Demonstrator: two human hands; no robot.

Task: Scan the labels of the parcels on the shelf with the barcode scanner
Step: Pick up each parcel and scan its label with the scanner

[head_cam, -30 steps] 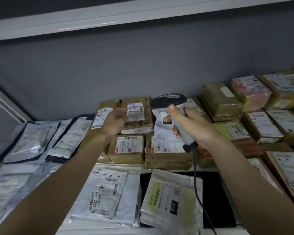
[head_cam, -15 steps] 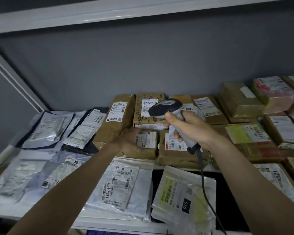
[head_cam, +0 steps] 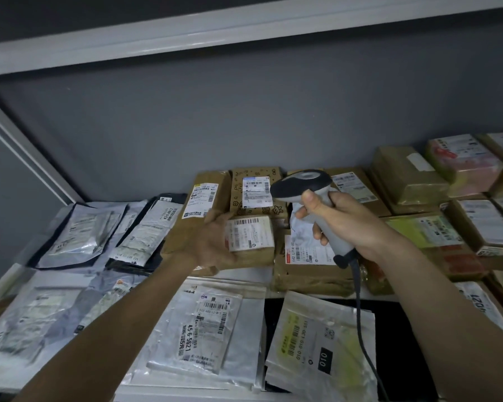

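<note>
Across the shelf (head_cam: pixel 244 278), from nine o'clock round to three, lay grey mailing bags (head_cam: pixel 204 332) in front and brown parcels (head_cam: pixel 311 265) packed along the back wall. At twelve o'clock stood the tall box (head_cam: pixel 204 204) whose label the left hand had touched a second before; that hand (head_cam: pixel 215 242) had since dropped to the small brown box (head_cam: pixel 253 239) at centre, fingers curled round its left edge and tilting the label (head_cam: pixel 249 232) up. At one o'clock the right hand (head_cam: pixel 337 221) stayed wrapped round the scanner (head_cam: pixel 305 190), thumb on top, nose toward that label. Judging by this, one parcel was finished and the next was being presented.
</note>
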